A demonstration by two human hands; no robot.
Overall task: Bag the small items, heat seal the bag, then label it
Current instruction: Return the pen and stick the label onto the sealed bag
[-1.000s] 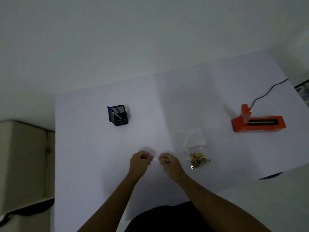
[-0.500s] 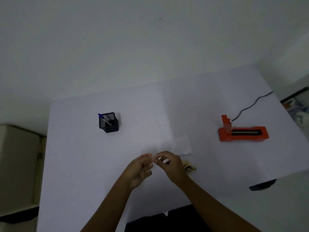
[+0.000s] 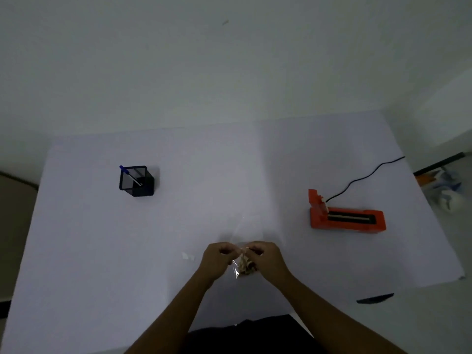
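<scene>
A clear plastic bag (image 3: pixel 244 232) with small tan items (image 3: pixel 246 267) bunched in one end is held between my two hands over the near middle of the white table (image 3: pixel 102 251). My left hand (image 3: pixel 217 260) pinches the bag from the left with curled fingers. My right hand (image 3: pixel 269 260) pinches it from the right, and the fingertips nearly meet. The empty part of the bag reaches away from me and is faint. The orange heat sealer (image 3: pixel 346 217) sits to the right with its black cord (image 3: pixel 365 176).
A black mesh pen holder (image 3: pixel 136 181) with a blue pen (image 3: pixel 127 173) stands at the far left. A small white scrap (image 3: pixel 187 256) lies on the table left of my left hand. The table's right edge borders clutter (image 3: pixel 444 186) on the floor.
Earlier my hands pinched something small beside the bag, which lay on the table to their right. Now the bag with the items is between both hands, and the view has shifted.
</scene>
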